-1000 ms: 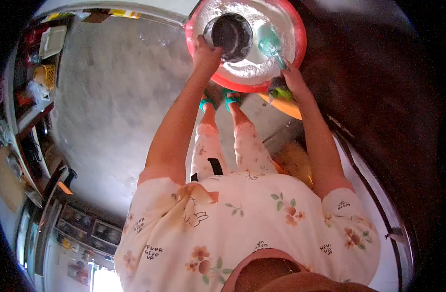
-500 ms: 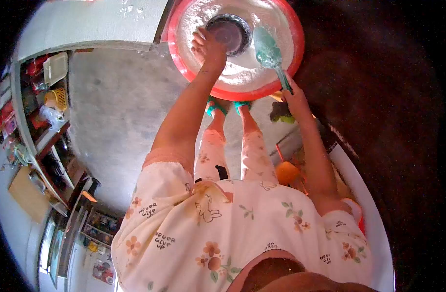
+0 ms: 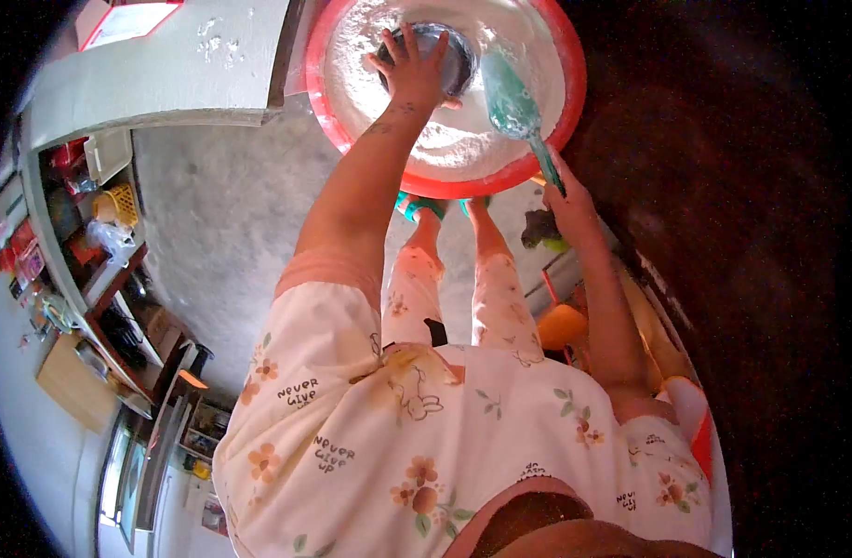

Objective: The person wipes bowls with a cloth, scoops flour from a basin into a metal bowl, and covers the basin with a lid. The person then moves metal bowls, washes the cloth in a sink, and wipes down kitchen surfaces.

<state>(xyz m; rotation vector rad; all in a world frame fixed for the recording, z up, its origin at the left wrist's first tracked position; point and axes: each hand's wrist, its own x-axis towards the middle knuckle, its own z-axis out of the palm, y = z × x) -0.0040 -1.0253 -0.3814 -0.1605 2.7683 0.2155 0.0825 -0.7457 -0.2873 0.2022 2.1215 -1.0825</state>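
Holding a scoop (image 3: 511,100), the right hand (image 3: 571,203) borders the red rim (image 3: 454,184).

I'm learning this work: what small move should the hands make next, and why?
Perhaps curl the left hand round the edge of the bowl, to steady it: the hand is spread open over it, while the right hand grips the green scoop above the red basin.

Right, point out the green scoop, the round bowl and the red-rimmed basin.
Green scoop (image 3: 511,99), head view: middle of its blade.
Round bowl (image 3: 459,67), head view: uncovered inside, right side.
Red-rimmed basin (image 3: 576,79), head view: right side of the rim.
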